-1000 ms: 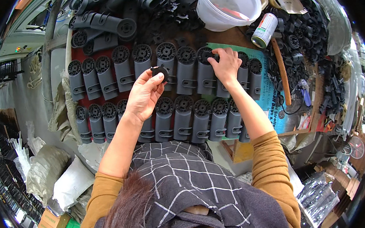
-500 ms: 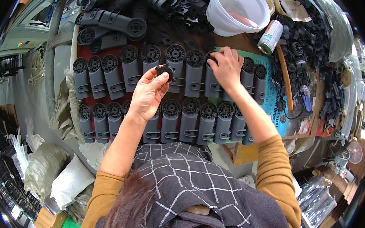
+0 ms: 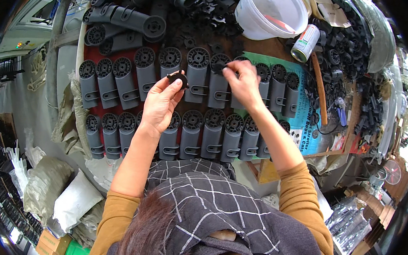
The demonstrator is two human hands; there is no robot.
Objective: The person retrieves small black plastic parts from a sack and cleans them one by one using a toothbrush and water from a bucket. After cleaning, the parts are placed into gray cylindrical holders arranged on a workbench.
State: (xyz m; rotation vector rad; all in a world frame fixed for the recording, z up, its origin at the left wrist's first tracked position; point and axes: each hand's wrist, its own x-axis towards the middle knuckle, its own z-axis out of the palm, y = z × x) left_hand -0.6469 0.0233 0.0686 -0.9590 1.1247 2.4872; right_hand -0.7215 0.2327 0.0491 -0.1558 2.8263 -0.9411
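Two rows of grey plastic tube housings with round, spoked black ends stand before me. My left hand (image 3: pixel 160 104) pinches a round black plastic disc (image 3: pixel 179 79) between thumb and fingers, held over the back row. My right hand (image 3: pixel 245 84) is closed, its fingertips on a small dark plastic piece (image 3: pixel 219 68) at the top of a back-row housing (image 3: pixel 218 88). The exact shape of that piece is hard to make out. Right of the hand stand more back-row housings (image 3: pixel 278 90). My forearms cover part of the front row (image 3: pixel 212 137).
More housings (image 3: pixel 135 21) lie heaped at the back left, beside loose black parts (image 3: pixel 213 13). A white tub (image 3: pixel 270 17), a spray can (image 3: pixel 305 43) and a wooden-handled tool (image 3: pixel 318 88) are at the back right. Black parts (image 3: pixel 339 56) pile up along the right side.
My right hand has moved left, from one back-row housing to the neighbouring one, with a dark piece now showing at its fingertips. My left hand still holds the disc, shifted slightly left.
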